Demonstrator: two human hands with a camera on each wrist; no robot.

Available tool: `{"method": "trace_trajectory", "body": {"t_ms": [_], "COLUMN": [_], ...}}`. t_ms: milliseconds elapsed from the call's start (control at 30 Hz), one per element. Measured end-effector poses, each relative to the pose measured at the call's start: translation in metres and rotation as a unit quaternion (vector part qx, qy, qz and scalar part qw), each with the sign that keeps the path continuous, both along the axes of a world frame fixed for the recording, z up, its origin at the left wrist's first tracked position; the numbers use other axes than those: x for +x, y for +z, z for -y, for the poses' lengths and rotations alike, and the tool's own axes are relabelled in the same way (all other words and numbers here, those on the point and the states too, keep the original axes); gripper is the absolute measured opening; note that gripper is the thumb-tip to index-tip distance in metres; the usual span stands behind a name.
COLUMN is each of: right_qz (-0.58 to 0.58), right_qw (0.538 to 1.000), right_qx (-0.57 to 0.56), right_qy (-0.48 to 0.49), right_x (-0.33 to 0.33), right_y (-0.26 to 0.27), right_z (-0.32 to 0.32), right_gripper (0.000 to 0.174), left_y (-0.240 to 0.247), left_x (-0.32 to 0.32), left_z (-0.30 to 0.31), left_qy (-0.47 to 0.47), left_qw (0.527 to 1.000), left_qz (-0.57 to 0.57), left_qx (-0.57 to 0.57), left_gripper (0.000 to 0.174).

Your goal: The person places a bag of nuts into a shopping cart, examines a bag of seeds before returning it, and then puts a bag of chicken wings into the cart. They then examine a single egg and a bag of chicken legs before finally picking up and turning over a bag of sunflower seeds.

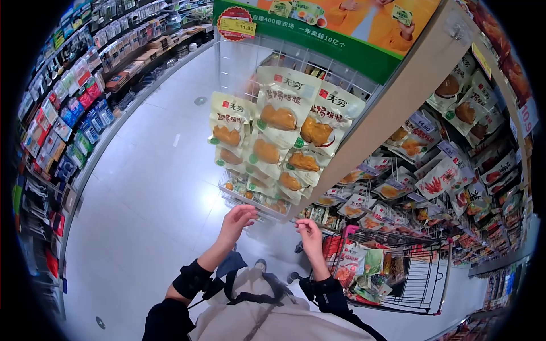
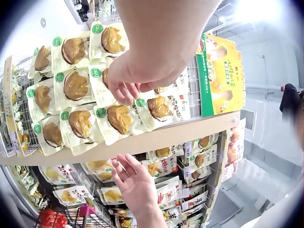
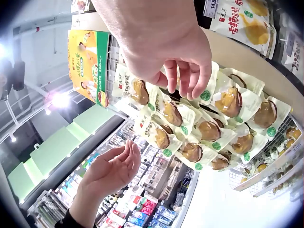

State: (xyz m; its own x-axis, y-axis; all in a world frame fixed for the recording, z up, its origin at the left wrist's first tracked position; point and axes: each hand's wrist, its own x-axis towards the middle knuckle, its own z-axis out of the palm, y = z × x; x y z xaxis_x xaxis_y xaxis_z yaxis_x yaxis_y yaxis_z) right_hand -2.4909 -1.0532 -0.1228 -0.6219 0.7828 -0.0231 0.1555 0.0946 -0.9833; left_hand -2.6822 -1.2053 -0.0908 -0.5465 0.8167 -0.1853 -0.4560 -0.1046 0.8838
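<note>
Both hands hang in the air in front of a wire rack of pale snack packets (image 1: 277, 117), with nothing held. In the head view the left hand (image 1: 238, 218) is just below the rack's lower basket, fingers loosely bent; the right hand (image 1: 309, 230) is lower right, near the cart. The left wrist view has the left hand (image 2: 137, 71) at the top before the packets (image 2: 77, 85) and the right hand (image 2: 136, 183) below, palm showing. From the right wrist, the right hand (image 3: 175, 57) has relaxed fingers, and the left hand (image 3: 112, 167) is at lower left.
A shopping cart (image 1: 398, 278) with several packets in it stands at the lower right. Shelves of hanging snack bags (image 1: 443, 176) fill the right side. Stocked shelves (image 1: 74, 108) curve along the left, across the white floor (image 1: 142, 187). A green and orange sign (image 1: 341, 28) tops the rack.
</note>
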Motion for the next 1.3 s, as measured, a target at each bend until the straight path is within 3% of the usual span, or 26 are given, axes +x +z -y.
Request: {"method": "trace_trajectory", "body": {"t_ms": [267,533,633,767,800,867,967,1300], "right_qz": [-0.024,-0.099,-0.106,-0.058,-0.035,-0.031,-0.072,-0.116], "right_qw": [0.994,0.968,0.967,0.977,0.984,0.981,0.978,0.973], "right_qx": [0.036,0.143,0.123,0.142,0.092,0.138,0.113,0.031], "right_qy": [-0.103,-0.180,-0.197,-0.151,-0.148,-0.131,-0.160,-0.195], "right_x": [-0.020,-0.079,-0.104,-0.129,-0.139,-0.156,-0.179,-0.200], "right_y": [0.006,0.082,0.095,0.044,0.047,0.030,0.014,0.018], "right_z": [-0.021,-0.080,-0.075,-0.078,-0.070,-0.069,-0.072,-0.077], "right_gripper": [0.010,0.010,0.011,0.016,0.020,0.024,0.023,0.011], "left_y": [0.012,0.013,0.012,0.016,0.016,0.015,0.013,-0.005], "left_x": [-0.057,-0.111,-0.125,-0.140,-0.143,-0.150,-0.157,-0.171], "left_z": [-0.038,-0.041,-0.043,-0.043,-0.043,-0.043,-0.042,-0.039], "left_qy": [-0.117,-0.132,-0.136,-0.137,-0.138,-0.139,-0.137,-0.129], "left_qw": [0.993,0.991,0.990,0.989,0.989,0.988,0.989,0.989], "left_qz": [-0.026,-0.019,-0.034,-0.049,-0.051,-0.061,-0.058,-0.065], "left_qx": [0.022,0.027,0.021,0.012,0.012,0.007,0.017,0.012], "left_gripper": [0.017,0.019,0.019,0.018,0.017,0.017,0.017,0.018]}}
